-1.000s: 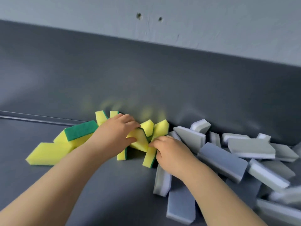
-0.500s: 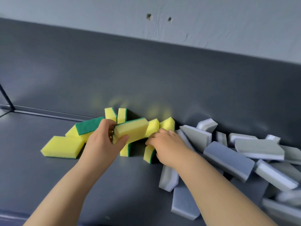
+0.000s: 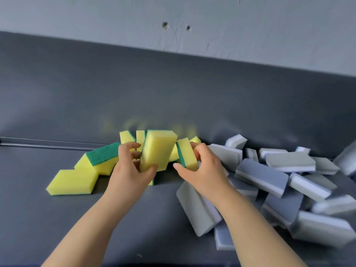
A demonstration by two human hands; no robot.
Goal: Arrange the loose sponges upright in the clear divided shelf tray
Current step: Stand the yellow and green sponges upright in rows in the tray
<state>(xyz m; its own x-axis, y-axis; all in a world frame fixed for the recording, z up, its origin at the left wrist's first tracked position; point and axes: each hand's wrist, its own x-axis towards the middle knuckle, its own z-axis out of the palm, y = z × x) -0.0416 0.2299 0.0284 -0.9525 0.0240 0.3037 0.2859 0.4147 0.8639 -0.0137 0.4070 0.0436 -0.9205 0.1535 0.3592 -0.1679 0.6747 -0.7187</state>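
Left hand (image 3: 129,170) grips one yellow sponge (image 3: 158,151) at frame centre; right hand (image 3: 204,170) pinches a second sponge (image 3: 187,157) beside it. Grey sponges (image 3: 262,176) heap lower right on the dark shelf (image 3: 57,228), under a pale wall (image 3: 269,26).

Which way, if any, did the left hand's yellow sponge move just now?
Yes. The left hand raised the yellow sponge and tipped it on end; its top now stands level with the upright sponges at the back wall.
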